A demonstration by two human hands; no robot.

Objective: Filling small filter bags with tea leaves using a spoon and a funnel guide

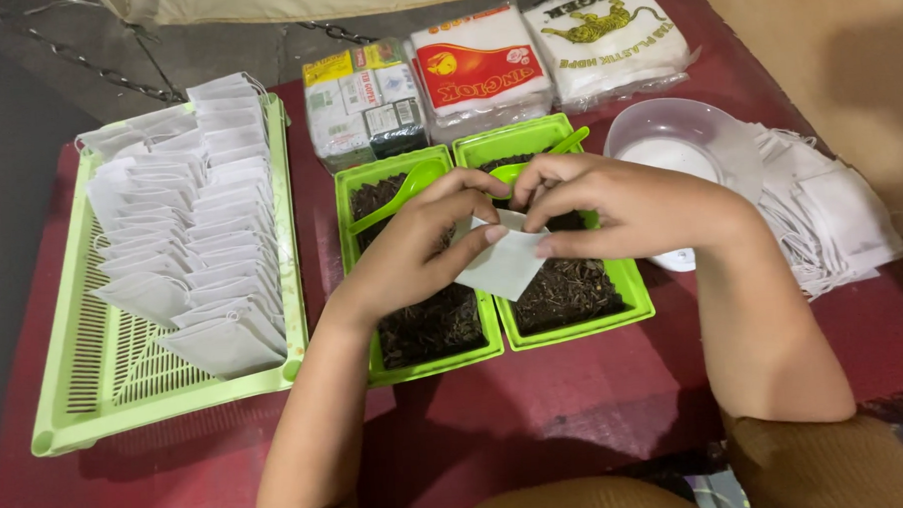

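My left hand (421, 240) and my right hand (610, 203) together hold a small white paper pouch (502, 267) above two green trays. Both hands pinch the pouch at its upper edge, fingers closed on it. Under them the left green tray (354, 187) and the right green tray (633, 283) each hold dark loose tea leaves. A green plastic spoon (404, 191) lies in the left tray, and another green spoon (568, 142) pokes out of the right tray behind my fingers.
A large green slotted tray (86, 397) at left carries several rows of filled white pouches (201, 233). Packets (480, 68) lie at the back. A clear bowl (668, 136) and a pile of empty white pouches (830, 216) sit at right on the red table (577, 410).
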